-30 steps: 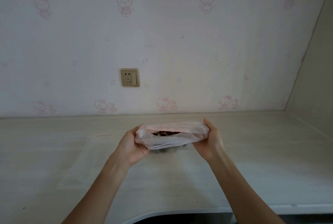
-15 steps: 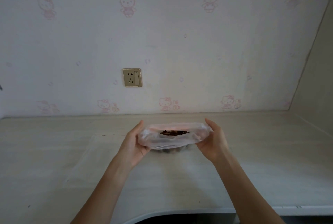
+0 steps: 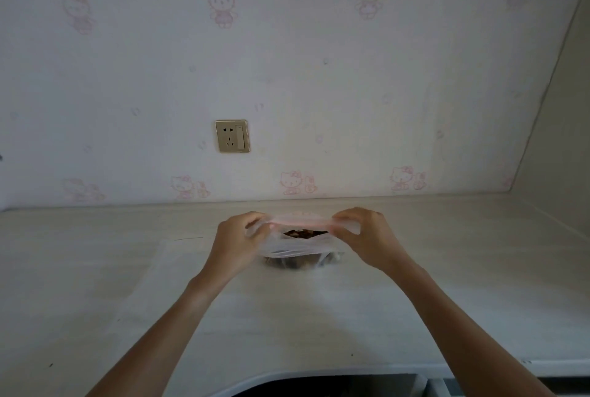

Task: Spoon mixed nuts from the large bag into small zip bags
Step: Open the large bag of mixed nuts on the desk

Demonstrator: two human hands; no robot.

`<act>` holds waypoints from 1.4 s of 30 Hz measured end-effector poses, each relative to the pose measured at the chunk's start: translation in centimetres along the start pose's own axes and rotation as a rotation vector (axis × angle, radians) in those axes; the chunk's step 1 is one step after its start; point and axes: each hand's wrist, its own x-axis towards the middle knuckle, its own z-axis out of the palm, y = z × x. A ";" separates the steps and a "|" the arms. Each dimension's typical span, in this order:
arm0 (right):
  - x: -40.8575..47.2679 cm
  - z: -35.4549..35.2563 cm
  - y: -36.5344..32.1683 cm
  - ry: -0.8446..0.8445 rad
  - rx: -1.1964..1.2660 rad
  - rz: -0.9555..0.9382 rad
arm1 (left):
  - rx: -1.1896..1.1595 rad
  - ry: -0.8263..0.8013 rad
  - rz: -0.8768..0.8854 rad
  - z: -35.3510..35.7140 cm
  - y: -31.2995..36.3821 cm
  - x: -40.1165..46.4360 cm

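A clear zip bag (image 3: pixel 295 245) with a pink seal strip stands on the pale countertop (image 3: pixel 447 285), dark brown nuts showing through its mouth and at its base. My left hand (image 3: pixel 238 243) pinches the left end of the pink strip. My right hand (image 3: pixel 367 238) pinches the right end, fingers curled over the rim. The strip is stretched nearly flat between both hands, with a narrow gap of the mouth still showing nuts. No spoon is in view.
A flat, empty clear plastic bag (image 3: pixel 150 285) lies on the counter left of my left forearm. A wall socket (image 3: pixel 232 136) sits on the papered wall behind. A side wall closes the right; a dark curved cut-out (image 3: pixel 319 387) edges the counter front.
Both hands have shifted from cupping the bag's sides to pinching the top strip from above. The mouth has been pulled from wide open to nearly flat.
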 end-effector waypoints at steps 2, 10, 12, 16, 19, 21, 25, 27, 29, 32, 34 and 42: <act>0.6 0.3 -0.1 0.022 0.086 0.045 | 0.031 0.002 -0.033 0.2 0.0 0.8; 3.6 0.5 -0.7 -0.062 0.090 0.133 | -0.313 -0.104 -0.288 0.3 -0.4 2.0; 4.3 1.2 -0.9 -0.067 0.149 0.201 | -0.400 -0.163 -0.396 0.3 -0.2 2.2; 5.5 3.2 -1.1 0.027 0.411 0.345 | -0.611 -0.166 -0.637 1.5 -0.6 3.4; 6.1 4.5 -1.1 0.081 0.579 0.531 | -0.699 -0.090 -0.777 2.4 -0.7 4.0; 6.2 5.0 -0.9 0.088 0.697 0.670 | -0.795 -0.107 -0.872 2.6 -0.8 4.1; 5.8 4.9 -0.6 -0.004 0.749 0.761 | -0.875 -0.123 -0.903 2.6 -0.9 3.5; 5.6 4.4 -0.3 0.008 0.629 0.653 | -0.752 -0.039 -0.833 2.2 -1.0 3.0; 5.2 3.3 -0.2 0.007 0.461 0.536 | -0.508 0.001 -0.706 1.2 -0.9 2.3; 3.8 1.8 -0.3 -0.042 -0.014 0.417 | -0.068 -0.023 -0.566 -0.5 -0.5 1.4; 2.8 1.3 -0.6 -0.080 -0.272 0.458 | 0.144 -0.095 -0.545 -0.8 -0.9 1.7; 1.2 1.1 -1.6 -0.093 0.240 0.666 | -0.314 -0.154 -0.739 -0.3 -0.8 1.8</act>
